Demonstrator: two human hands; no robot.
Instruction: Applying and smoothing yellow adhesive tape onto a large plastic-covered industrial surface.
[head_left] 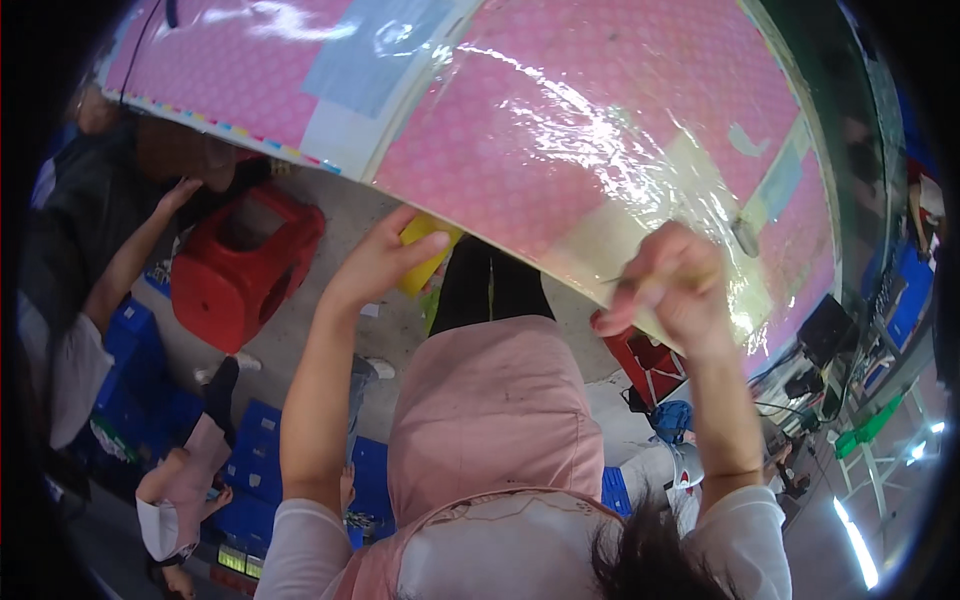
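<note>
My left hand [385, 258] is closed round a flat yellow piece [428, 252], its thumb across the face. It holds the piece at the table's near edge; what exactly the piece is cannot be made out. Over the right part of the table, my right hand [676, 285] is blurred by motion, its fingers curled together. A thin dark tip seems to stick out by the fingers, too smeared to name. The table [540, 130] has a pink patterned cover under shiny clear film. A small grey oval object [746, 238] lies on it, just right of my right hand.
A red plastic stool [235, 270] stands on the floor at the left, with blue crates [250, 460] behind it. Another person's arm [130, 255] reaches to the table at far left. A red stool or crate [645, 355] sits below my right hand. Black equipment [828, 330] stands at right.
</note>
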